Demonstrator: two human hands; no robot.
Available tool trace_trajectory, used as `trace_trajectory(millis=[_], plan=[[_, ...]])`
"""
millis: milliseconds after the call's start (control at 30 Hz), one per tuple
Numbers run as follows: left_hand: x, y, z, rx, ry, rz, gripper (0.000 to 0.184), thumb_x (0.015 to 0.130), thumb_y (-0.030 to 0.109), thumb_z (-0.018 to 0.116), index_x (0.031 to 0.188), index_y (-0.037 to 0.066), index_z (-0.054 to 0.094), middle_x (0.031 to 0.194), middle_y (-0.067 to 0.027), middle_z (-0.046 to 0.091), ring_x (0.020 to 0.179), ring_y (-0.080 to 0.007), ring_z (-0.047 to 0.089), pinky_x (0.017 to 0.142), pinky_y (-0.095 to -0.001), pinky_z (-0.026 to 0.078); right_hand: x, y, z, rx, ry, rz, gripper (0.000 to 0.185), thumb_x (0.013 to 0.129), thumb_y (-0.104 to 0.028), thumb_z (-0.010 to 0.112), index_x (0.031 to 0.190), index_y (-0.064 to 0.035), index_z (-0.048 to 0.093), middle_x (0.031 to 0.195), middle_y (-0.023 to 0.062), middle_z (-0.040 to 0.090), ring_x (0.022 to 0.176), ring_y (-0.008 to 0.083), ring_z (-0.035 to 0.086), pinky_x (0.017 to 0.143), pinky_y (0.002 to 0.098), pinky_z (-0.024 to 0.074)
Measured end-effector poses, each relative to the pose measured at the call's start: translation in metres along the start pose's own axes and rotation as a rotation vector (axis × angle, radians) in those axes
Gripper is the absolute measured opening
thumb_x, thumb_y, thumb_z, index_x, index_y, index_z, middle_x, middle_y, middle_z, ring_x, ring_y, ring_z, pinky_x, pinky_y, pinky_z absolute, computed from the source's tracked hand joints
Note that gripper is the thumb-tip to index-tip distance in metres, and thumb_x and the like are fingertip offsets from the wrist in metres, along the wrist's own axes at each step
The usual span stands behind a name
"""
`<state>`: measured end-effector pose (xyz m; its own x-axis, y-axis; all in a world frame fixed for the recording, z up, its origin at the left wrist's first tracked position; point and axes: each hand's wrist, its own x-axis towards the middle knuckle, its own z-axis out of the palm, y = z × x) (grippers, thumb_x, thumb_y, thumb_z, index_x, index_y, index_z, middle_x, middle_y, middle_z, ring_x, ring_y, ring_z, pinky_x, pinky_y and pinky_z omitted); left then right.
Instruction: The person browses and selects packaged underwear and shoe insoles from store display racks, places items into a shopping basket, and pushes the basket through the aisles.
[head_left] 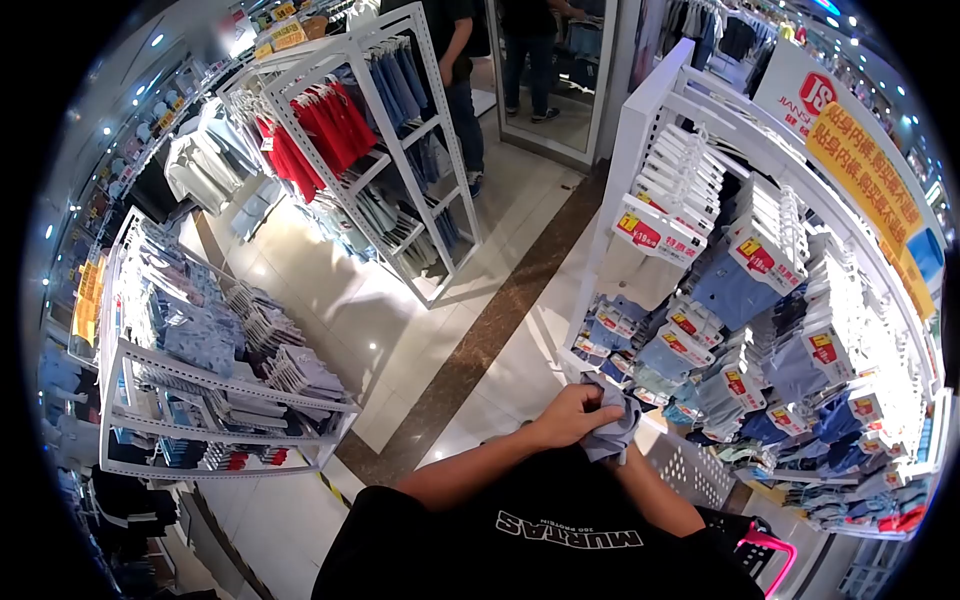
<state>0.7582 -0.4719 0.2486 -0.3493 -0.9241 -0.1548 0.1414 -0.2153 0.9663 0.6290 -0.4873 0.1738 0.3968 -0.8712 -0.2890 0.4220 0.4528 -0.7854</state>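
Observation:
Folded or bunched grey-blue cloth, perhaps a small garment (612, 430), is held in front of my chest. My left hand (572, 415) is closed on it, the thumb lying over the near side. My right hand (624, 464) comes up from below against the same cloth. The cloth covers most of that hand, so its fingers are hidden. Just beyond both hands stands a white display rack (592, 330) hung with packaged underwear on white hangers, bearing red and yellow price tags (640, 232).
On the left is a low white rack (230, 440) of hanging clothes. A taller frame (400, 150) holds red garments (315, 135) and jeans. Behind it a person (462, 110) stands near a mirror (545, 90). A pink handle (775, 550) shows at lower right.

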Motion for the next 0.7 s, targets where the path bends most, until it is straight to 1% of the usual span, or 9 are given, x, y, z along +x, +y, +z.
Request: trace_trajectory(millis=[133, 167, 200, 333, 433, 500, 567, 600, 700], plan=[[0.003, 0.001, -0.003, 0.036, -0.034, -0.035, 0.026, 0.092, 0.025, 0.07, 0.096, -0.001, 0.067, 0.078, -0.0021, 0.066, 0.067, -0.006, 0.059, 0.054, -0.0218, 0.046, -0.011, -0.009, 0.005, 0.171, 0.102, 0.13, 0.032, 0.101, -0.043, 0.046, 0.102, -0.0127, 0.059, 0.089, 0.001, 0.058, 0.082, 0.0137, 0.058, 0.073, 0.0261, 0.049], [0.001, 0.003, -0.002, -0.081, -0.052, -0.106, 0.026, 0.094, 0.026, 0.067, 0.095, -0.001, 0.067, 0.08, -0.0012, 0.066, 0.069, -0.0052, 0.058, 0.057, -0.022, 0.047, -0.016, -0.011, 0.007, 0.241, 0.137, 0.173, 0.032, 0.101, -0.043, 0.047, 0.104, -0.0125, 0.059, 0.09, 0.0012, 0.058, 0.083, 0.0141, 0.058, 0.073, 0.0263, 0.0492], [0.004, -0.012, 0.0, -0.093, -0.067, -0.087, 0.027, 0.095, 0.026, 0.065, 0.096, -0.001, 0.067, 0.079, -0.0001, 0.065, 0.071, -0.0048, 0.058, 0.059, -0.0221, 0.047, -0.02, -0.015, 0.012, 0.312, 0.165, 0.211, 0.033, 0.1, -0.043, 0.048, 0.105, -0.0122, 0.059, 0.091, 0.0015, 0.058, 0.083, 0.0145, 0.058, 0.074, 0.0265, 0.0495], [0.01, -0.022, -0.009, -0.029, -0.197, -0.061, 0.027, 0.099, 0.026, 0.06, 0.1, -0.001, 0.067, 0.081, 0.0021, 0.064, 0.075, -0.0042, 0.056, 0.066, -0.0225, 0.047, -0.03, -0.015, 0.02, 0.436, 0.216, 0.241, 0.034, 0.098, -0.043, 0.052, 0.11, -0.0112, 0.059, 0.095, 0.0026, 0.059, 0.086, 0.0159, 0.06, 0.076, 0.0272, 0.0505], [-0.001, -0.006, -0.008, -0.066, -0.217, -0.181, 0.028, 0.098, 0.025, 0.061, 0.105, -0.001, 0.066, 0.085, 0.0013, 0.064, 0.077, -0.0047, 0.057, 0.067, -0.0224, 0.048, -0.006, 0.022, -0.028, 0.322, 0.093, 0.158, 0.038, 0.1, -0.05, 0.048, 0.094, -0.0142, 0.061, 0.079, -0.0001, 0.059, 0.074, 0.013, 0.059, 0.064, 0.0261, 0.0494], [-0.006, -0.006, -0.014, -0.114, -0.223, -0.123, 0.027, 0.095, 0.021, 0.065, 0.108, -0.002, 0.066, 0.093, -0.0004, 0.065, 0.081, -0.0064, 0.059, 0.069, -0.0236, 0.05, -0.002, 0.011, -0.037, 0.56, -0.216, 0.211, 0.04, 0.098, -0.05, 0.052, 0.111, -0.0124, 0.06, 0.092, 0.0046, 0.063, 0.083, 0.0153, 0.062, 0.072, 0.0279, 0.0525], [-0.007, -0.013, -0.022, -0.099, -0.229, -0.007, 0.027, 0.093, 0.019, 0.068, 0.11, -0.003, 0.066, 0.094, -0.0013, 0.066, 0.082, -0.0075, 0.06, 0.069, -0.024, 0.051, -0.007, -0.013, -0.015, 0.364, 0.057, 0.153, 0.044, 0.098, -0.049, 0.052, 0.12, -0.0113, 0.058, 0.099, 0.0062, 0.064, 0.087, 0.0174, 0.062, 0.076, 0.0294, 0.053], [-0.005, -0.019, -0.025, -0.074, -0.191, 0.055, 0.022, 0.091, 0.016, 0.07, 0.105, -0.002, 0.067, 0.095, -0.0025, 0.067, 0.083, -0.0079, 0.06, 0.071, -0.0242, 0.05, 0.004, -0.018, -0.018, 0.441, 0.007, 0.167, 0.047, 0.098, -0.045, 0.054, 0.128, -0.0089, 0.054, 0.109, 0.0089, 0.064, 0.094, 0.0211, 0.063, 0.083, 0.0325, 0.0529], [-0.007, -0.027, -0.041, -0.142, -0.141, -0.029, 0.015, 0.091, 0.015, 0.07, 0.096, 0.0, 0.067, 0.088, -0.0003, 0.066, 0.08, -0.0059, 0.058, 0.071, -0.0236, 0.048, 0.006, -0.043, -0.017, 0.27, 0.252, 0.087, 0.046, 0.099, -0.036, 0.055, 0.134, -0.007, 0.05, 0.118, 0.0125, 0.062, 0.102, 0.0245, 0.063, 0.091, 0.0348, 0.0516]])
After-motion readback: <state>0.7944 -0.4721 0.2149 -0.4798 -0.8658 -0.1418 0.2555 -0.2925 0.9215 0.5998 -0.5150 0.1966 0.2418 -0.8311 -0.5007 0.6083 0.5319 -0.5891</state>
